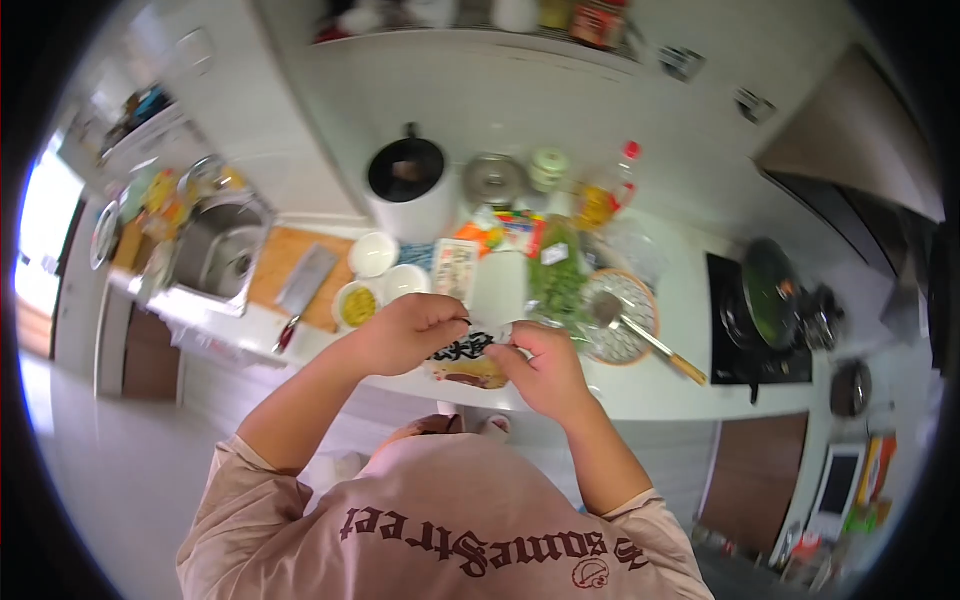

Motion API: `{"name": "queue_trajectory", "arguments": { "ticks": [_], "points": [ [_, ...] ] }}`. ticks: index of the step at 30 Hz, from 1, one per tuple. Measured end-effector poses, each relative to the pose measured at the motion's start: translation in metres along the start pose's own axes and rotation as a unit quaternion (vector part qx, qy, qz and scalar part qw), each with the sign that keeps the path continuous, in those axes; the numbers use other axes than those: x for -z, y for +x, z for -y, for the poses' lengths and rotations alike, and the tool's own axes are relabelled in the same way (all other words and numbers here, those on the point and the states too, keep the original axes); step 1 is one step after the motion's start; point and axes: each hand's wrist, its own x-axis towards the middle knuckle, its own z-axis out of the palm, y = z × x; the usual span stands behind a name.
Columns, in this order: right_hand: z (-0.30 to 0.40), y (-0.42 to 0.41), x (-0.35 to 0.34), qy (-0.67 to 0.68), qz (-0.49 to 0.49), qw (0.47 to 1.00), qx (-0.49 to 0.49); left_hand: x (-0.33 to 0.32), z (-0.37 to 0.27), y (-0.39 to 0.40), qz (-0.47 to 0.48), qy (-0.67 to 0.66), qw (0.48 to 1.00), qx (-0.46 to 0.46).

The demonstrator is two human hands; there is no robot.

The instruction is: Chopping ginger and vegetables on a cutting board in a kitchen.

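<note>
A printed plastic food packet [466, 369] with dark lettering and a picture of food hangs between my two hands, above the front edge of the white counter. My left hand [409, 334] pinches its top left part between thumb and fingers. With thumb and fingers my right hand [546, 366] grips the top right part. The fingers cover much of the packet's upper edge, so whether it is torn there cannot be seen. Just beyond the hands lie a pale flat box [454, 271] and a bag of green leafy vegetables [559, 277].
Left of me, a cleaver [309, 276] rests on a wooden cutting board [264, 281] beside the sink [259, 229]. White bowls [373, 253] stand nearby, one with yellow pieces [359, 306]. Rightward are a ladle [660, 346] over a patterned plate [634, 292], an oil bottle [600, 202] and a wok [769, 292].
</note>
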Motion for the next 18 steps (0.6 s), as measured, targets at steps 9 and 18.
{"name": "queue_trajectory", "arguments": {
  "ticks": [9, 18],
  "points": [
    [0.049, 0.027, -0.143, -0.021, 0.151, 0.965, 0.215, 0.012, 0.047, -0.149, -0.255, 0.117, 0.958, -0.059],
    [0.061, 0.090, -0.317, 0.136, 0.237, 0.954, 0.126, 0.097, 0.163, -0.242, -0.339, 0.129, 0.932, -0.006]
  ]
}}
